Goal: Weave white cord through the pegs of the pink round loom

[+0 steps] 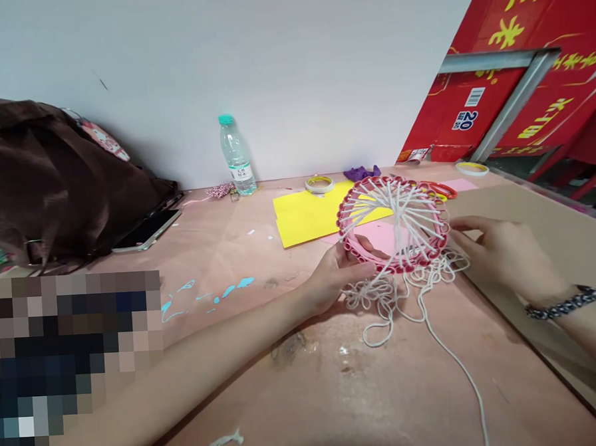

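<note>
A round pink ring (359, 254) with a scalloped red-pink edge is strung across with white cord that meets near its centre. My left hand (338, 274) grips its lower left rim, thumb in front and fingers behind. At the ring's right edge, my right hand (483, 243) has its thumb and forefinger pinched together; what lies between the fingertips is too small to make out. Loose white cord (382, 298) lies in loops below the ring, and one strand runs down toward the table's front edge.
Yellow paper (298, 223), a tape roll (319, 184) and purple cloth (363, 174) lie behind the ring. A water bottle (237, 156) stands near the wall. At left are a brown bag (51, 183) and a phone (148, 232). Brown board (528, 237) lies at right.
</note>
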